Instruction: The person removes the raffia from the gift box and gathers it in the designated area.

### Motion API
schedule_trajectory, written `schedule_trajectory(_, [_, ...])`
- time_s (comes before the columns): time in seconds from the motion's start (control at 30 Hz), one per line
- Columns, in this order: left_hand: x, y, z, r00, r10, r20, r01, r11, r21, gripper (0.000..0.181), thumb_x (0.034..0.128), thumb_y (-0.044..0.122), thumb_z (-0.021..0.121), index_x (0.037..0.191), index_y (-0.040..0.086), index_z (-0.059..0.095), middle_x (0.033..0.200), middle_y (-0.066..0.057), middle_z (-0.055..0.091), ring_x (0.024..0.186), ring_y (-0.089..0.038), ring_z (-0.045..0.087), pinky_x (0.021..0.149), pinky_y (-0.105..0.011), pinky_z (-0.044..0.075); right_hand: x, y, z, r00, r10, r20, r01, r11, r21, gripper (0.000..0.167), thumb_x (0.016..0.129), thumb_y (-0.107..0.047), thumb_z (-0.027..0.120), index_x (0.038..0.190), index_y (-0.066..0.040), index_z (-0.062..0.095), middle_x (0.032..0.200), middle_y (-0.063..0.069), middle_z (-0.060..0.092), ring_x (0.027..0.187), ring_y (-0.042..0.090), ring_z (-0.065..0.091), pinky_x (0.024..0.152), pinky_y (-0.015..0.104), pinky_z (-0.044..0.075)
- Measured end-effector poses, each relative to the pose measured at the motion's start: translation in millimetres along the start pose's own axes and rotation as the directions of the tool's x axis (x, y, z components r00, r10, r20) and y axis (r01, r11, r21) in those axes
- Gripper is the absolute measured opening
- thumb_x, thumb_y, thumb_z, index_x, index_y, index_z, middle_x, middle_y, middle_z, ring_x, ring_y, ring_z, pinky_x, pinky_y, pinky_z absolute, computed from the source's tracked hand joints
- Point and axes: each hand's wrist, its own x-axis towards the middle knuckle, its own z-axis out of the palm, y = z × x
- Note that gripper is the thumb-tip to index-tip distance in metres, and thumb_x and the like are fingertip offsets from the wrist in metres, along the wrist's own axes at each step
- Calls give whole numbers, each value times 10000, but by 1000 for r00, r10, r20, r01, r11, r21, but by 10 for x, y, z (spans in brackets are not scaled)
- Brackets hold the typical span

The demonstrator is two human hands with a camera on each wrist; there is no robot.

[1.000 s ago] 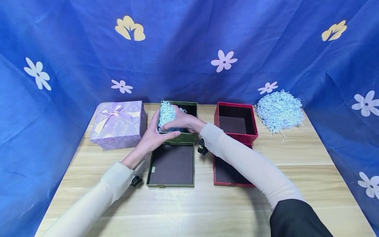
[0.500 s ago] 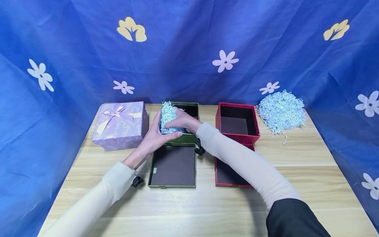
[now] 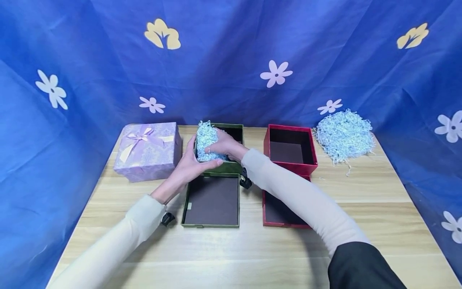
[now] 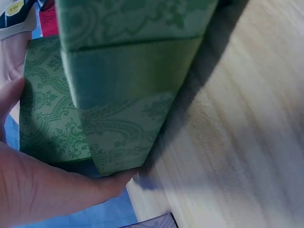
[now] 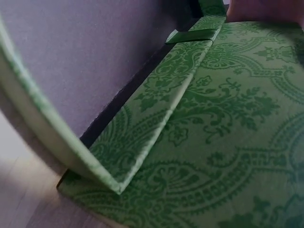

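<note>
Light blue shredded paper (image 3: 206,138) fills the left side of the green patterned box (image 3: 231,166), its top standing above the rim. My left hand (image 3: 185,165) grips the box's near left corner, thumb along the front wall and fingers on the left side. The left wrist view shows this hand (image 4: 52,190) against the green walls (image 4: 123,95). My right hand (image 3: 225,143) reaches into the box, its thumb bent against the shredded paper; its other fingers are hidden. Below, the dark-lined green lid (image 3: 213,200) lies against the box front.
A red box (image 3: 285,152) stands open to the right, with its red lid (image 3: 281,208) partly under my right forearm. A heap of blue shredded paper (image 3: 344,136) lies at the back right. Left of the green box is a lilac gift box (image 3: 153,154) with a ribbon bow.
The shredded paper in the green box has risen slightly at its far left end. My right hand has shifted a little within the box; my left hand keeps its hold. The head view has shifted slightly.
</note>
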Motion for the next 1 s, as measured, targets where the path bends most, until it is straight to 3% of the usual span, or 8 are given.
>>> schedule_trajectory(0.37, [-5,9,7,997,-72,-22,72,997,39,1316,871,432,938,1748,124,7,1765,-185,199,1590,-329,247,1289,-506,224,88,49,-23,999,-18,-37,19,1000,3,778,900,20,824,1591,-112,492,1409,79,630,1205,223,607,1028,333,516])
schedule_trajectory(0.6, [-41,31,7,996,-89,-26,90,996,14,1311,876,402,942,1752,143,2,1779,-168,168,1605,-325,216,1296,-503,205,-61,-51,-54,999,-23,-40,24,999,27,843,919,-15,809,1657,-161,428,1481,57,597,1227,210,598,1030,337,517])
schedule_trajectory(0.8, [-89,32,-6,998,-61,-8,61,998,4,1265,876,325,946,1745,128,48,1761,-155,209,1584,-317,249,1283,-495,219,-197,-151,-116,998,-42,-48,43,999,27,936,935,-46,820,1723,-156,327,1620,74,507,1394,245,534,1119,361,474])
schedule_trajectory(1.0, [-119,33,-14,996,-87,-6,87,996,22,1323,869,326,947,1752,136,-20,1784,-176,144,1615,-341,177,1297,-530,178,-256,-216,-185,995,-81,-60,84,995,46,918,928,-24,824,1708,-139,355,1608,112,518,1384,275,546,1121,395,483])
